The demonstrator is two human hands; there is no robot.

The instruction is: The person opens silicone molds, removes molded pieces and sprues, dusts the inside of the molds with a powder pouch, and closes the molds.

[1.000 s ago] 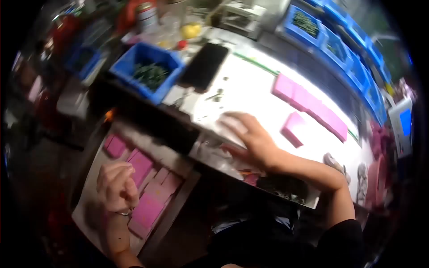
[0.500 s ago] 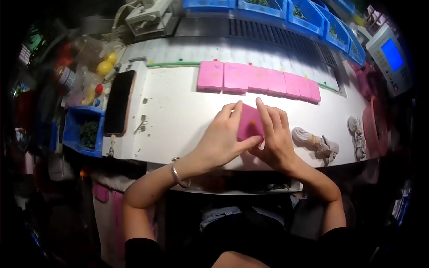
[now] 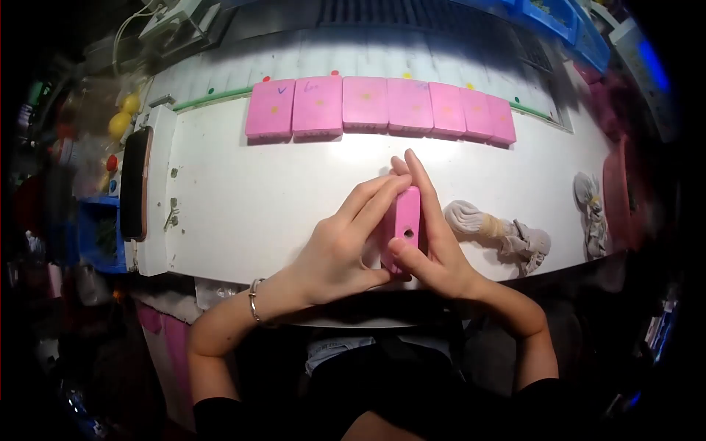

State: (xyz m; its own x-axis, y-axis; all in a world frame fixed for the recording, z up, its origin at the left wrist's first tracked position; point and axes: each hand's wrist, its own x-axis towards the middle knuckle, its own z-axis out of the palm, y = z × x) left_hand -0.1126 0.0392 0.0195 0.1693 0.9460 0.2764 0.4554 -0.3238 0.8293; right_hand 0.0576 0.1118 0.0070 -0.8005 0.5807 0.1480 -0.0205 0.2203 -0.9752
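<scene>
Between my two hands, near the front edge of the white table, a pink block stands on its narrow side, with a dark round hole in the edge facing me. My left hand grips it from the left, fingers over its far end and thumb low at the near end. My right hand presses its right face, with the thumb across the near edge and the fingers stretched along the far side. Beyond my hands, a row of several similar pink blocks lies flat on the table, some with pen marks and yellow dots.
Rolled grey-white cloth gloves lie right of my hands, with another bundle beside a pink basin. On the left are a phone and a blue bin. A green strip runs behind the block row.
The pink block has turned from showing its broad face to standing on edge, its hole now visible. My hands have closed in around it. The camera view has shifted.
</scene>
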